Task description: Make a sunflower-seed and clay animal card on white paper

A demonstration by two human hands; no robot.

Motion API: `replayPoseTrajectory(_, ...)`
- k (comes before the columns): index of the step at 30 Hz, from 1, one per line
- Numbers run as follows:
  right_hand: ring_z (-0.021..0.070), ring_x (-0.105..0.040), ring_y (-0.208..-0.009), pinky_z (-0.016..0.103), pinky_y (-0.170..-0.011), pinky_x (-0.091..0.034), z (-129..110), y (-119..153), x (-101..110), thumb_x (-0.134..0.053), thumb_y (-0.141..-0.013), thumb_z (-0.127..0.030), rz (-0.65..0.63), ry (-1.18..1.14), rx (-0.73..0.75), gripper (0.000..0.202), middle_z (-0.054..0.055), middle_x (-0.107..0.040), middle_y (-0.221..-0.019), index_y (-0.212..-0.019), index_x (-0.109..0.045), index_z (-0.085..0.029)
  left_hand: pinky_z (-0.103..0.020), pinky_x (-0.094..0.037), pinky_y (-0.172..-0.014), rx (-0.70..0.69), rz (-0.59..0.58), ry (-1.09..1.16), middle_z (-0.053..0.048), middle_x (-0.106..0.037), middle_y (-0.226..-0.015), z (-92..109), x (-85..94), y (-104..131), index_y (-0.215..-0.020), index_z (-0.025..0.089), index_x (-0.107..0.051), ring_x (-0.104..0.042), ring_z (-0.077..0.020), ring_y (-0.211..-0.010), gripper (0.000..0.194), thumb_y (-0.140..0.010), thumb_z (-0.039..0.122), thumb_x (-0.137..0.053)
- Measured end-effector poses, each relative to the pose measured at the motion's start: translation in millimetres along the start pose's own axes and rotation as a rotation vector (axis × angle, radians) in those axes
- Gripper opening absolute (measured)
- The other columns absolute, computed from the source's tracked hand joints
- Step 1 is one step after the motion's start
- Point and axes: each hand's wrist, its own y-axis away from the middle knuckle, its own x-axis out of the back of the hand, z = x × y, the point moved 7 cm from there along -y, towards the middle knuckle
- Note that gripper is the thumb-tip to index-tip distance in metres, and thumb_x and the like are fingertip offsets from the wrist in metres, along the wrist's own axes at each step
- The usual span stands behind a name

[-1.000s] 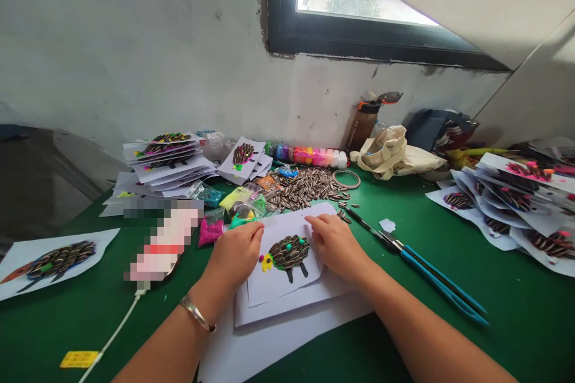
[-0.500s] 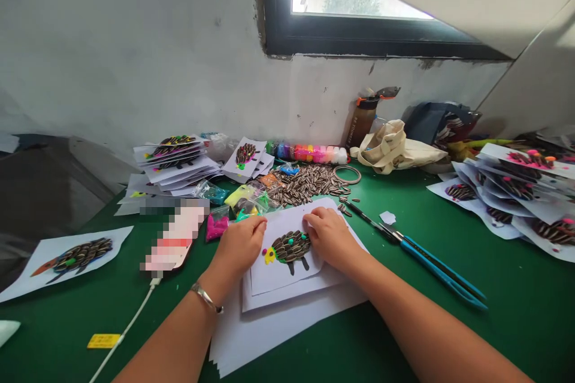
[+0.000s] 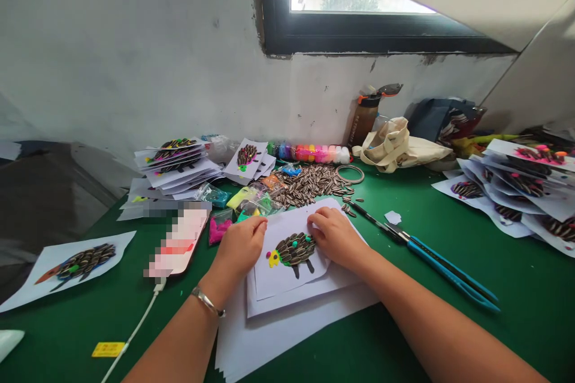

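A hedgehog picture made of sunflower seeds [image 3: 296, 249], with a yellow clay face, green edging, teal dots and dark legs, lies on a white paper card [image 3: 278, 287]. More white sheets [image 3: 291, 335] are stacked beneath. My left hand [image 3: 240, 251] rests at the card's upper left edge, thumb and forefinger pinched; whatever lies between them is hidden. On the other side, my right hand [image 3: 338, 238] lies over the card's right part with curled fingers, close to the hedgehog's back. What its fingertips hold, if anything, cannot be made out.
Loose sunflower seeds [image 3: 300, 187] and bags of coloured clay [image 3: 220, 227] lie behind the hands. Blue-handled tweezers [image 3: 453, 272] and a black pen-like tool [image 3: 366, 214] lie right. Finished pictures are piled left [image 3: 175, 161] and right [image 3: 516, 182]. A phone [image 3: 179, 239] charges at left.
The view has shifted slightly, so the table's things sit a little differently in the picture. Both hands keep nearly the same pose at the card.
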Motion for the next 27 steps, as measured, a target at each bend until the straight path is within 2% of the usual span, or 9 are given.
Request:
replayPoseTrajectory(7,0.0156,-0.06,-0.085,0.026,-0.077,-0.044,22.8,-1.0,10.0,-0.052,-0.088,-0.014,0.015,-0.076,-0.092,0.025,0.006,-0.068,-0.096,-0.106,-0.068,-0.016,-0.033,-0.049,-0.085,0.032,0.023,-0.063,-0.006,-0.074,-0.112,-0.1,4.1,0.6,-0.106,0.022,-0.071,-0.068,-0.025,-0.102,0.033,-0.093,0.029,-0.041)
replayPoseTrajectory(11,0.0186,-0.064,-0.081,0.028,-0.072,-0.043,20.5,6.6,16.1,-0.05,-0.089,-0.021,-0.008,-0.066,-0.136,0.028,0.006,-0.072,-0.089,-0.109,-0.069,-0.018,-0.033,-0.048,-0.087,0.036,0.033,-0.1,-0.006,-0.073,-0.115,0.2,4.9,2.3,-0.109,0.022,-0.07,-0.066,-0.0255,-0.106,0.034,-0.094,0.028,-0.041)
replayPoseTrajectory(15,0.021,-0.064,-0.077,0.028,-0.064,-0.039,3.3,21.8,18.3,-0.054,-0.087,-0.031,-0.169,-0.003,-0.143,0.04,0.006,-0.073,-0.088,-0.125,-0.062,-0.022,-0.033,-0.048,-0.089,0.029,0.017,-0.114,-0.007,-0.072,-0.116,-0.8,1.6,2.2,-0.11,0.02,-0.07,-0.066,-0.0258,-0.106,0.035,-0.094,0.027,-0.04)
replayPoseTrajectory(18,0.0224,-0.064,-0.073,0.028,-0.06,-0.035,-4.8,32.9,16.3,-0.054,-0.085,-0.032,-0.281,0.003,-0.157,0.049,0.006,-0.073,-0.083,-0.133,-0.054,-0.023,-0.034,-0.048,-0.088,0.029,0.003,-0.116,-0.008,-0.072,-0.116,-2.1,-0.8,1.3,-0.111,0.019,-0.07,-0.066,-0.0267,-0.106,0.035,-0.094,0.027,-0.04)
replayPoseTrajectory(23,0.0241,-0.065,-0.078,0.027,-0.058,-0.034,-5.9,40.1,7.7,-0.053,-0.08,-0.019,-0.343,0.007,-0.154,0.064,0.009,-0.073,-0.09,-0.143,-0.044,-0.023,-0.035,-0.048,-0.088,0.033,-0.007,-0.1,-0.009,-0.072,-0.115,-3.5,-2.1,0.0,-0.111,0.019,-0.07,-0.066,-0.0269,-0.106,0.035,-0.094,0.026,-0.04)
replayPoseTrajectory(27,0.0188,-0.062,-0.065,0.024,-0.054,-0.034,-8.5,41.5,4.7,-0.051,-0.076,-0.012,-0.367,-0.084,-0.156,0.075,0.005,-0.072,-0.083,-0.148,-0.036,-0.027,-0.034,-0.048,-0.09,0.032,-0.008,-0.072,-0.009,-0.072,-0.115,-4.4,-2.4,-0.2,-0.11,0.018,-0.07,-0.066,-0.0255,-0.107,0.034,-0.094,0.026,-0.041)
